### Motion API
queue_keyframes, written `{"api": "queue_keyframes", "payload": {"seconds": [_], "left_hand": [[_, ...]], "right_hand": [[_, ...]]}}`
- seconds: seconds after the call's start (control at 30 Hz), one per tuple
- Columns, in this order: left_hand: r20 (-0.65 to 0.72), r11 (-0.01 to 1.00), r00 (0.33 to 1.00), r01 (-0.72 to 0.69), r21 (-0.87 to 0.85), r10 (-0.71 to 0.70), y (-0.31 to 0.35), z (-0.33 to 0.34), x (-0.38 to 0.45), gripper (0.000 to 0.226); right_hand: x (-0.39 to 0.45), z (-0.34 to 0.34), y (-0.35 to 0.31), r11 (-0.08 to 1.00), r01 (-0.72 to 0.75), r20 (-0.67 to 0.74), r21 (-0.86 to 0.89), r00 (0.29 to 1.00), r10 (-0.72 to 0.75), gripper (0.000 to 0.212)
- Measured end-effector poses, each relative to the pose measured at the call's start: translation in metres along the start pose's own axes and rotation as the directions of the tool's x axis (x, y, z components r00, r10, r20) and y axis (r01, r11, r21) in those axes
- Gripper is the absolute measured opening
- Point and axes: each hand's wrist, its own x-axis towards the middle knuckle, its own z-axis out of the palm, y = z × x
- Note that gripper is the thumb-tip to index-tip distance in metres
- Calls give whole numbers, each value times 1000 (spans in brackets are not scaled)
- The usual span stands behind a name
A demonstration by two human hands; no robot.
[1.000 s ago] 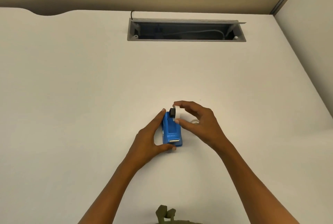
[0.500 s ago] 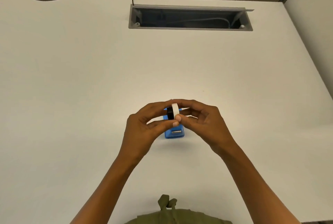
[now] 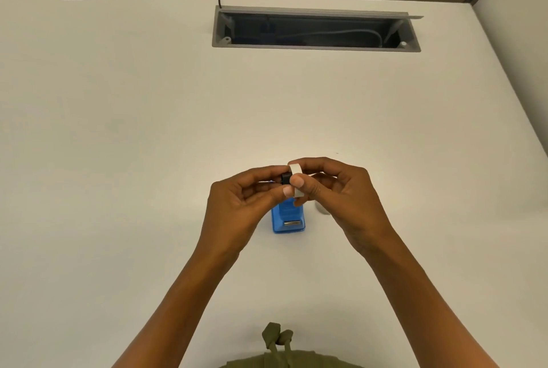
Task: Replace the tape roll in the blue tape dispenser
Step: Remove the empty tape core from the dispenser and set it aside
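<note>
A: Where is the job standing?

B: The roll (image 3: pixel 296 179) is out of the dispenser (image 3: pixel 288 217) and riding above it, pinched by the right hand (image 3: pixel 344 195). The left hand (image 3: pixel 237 204) is gripping the black hub (image 3: pixel 285 178) at the roll's side; I'm judging it is being pulled free. Fitting a fresh roll is remaining.

A: And which way is the dispenser pointing?

B: It is sitting on the desk (image 3: pixel 118 160) under the hands, its long axis running toward the person, the cutter end (image 3: pixel 292 223) nearest them.
</note>
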Motion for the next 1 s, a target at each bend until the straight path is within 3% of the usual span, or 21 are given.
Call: {"api": "queue_keyframes", "payload": {"seconds": [0.3,0.4,0.53,0.73,0.83,1.0], "left_hand": [[-55,997,998,35,-67,-38,2,5,1,33],[-84,998,996,-4,68,10,5,6,3,35],[-16,976,999,-45,215,49,9,2,7,31],[-54,998,997,50,28,-49,8,1,6,30],[-79,997,994,68,-28,-70,5,4,4,31],[-17,985,993,110,-137,-113,4,-2,5,29]], "right_hand": [[0,1,4,990,115,9,-84,993,-115,31],[2,2,5,987,123,14,-103,992,-122,32],[3,1,10,999,33,-28,-33,999,-34,42],[3,-2,8,999,21,-23,-44,1000,-22,48],[4,-3,7,998,46,7,-38,999,-46,40],[4,-6,10,990,141,61,25,988,-142,38]]}}
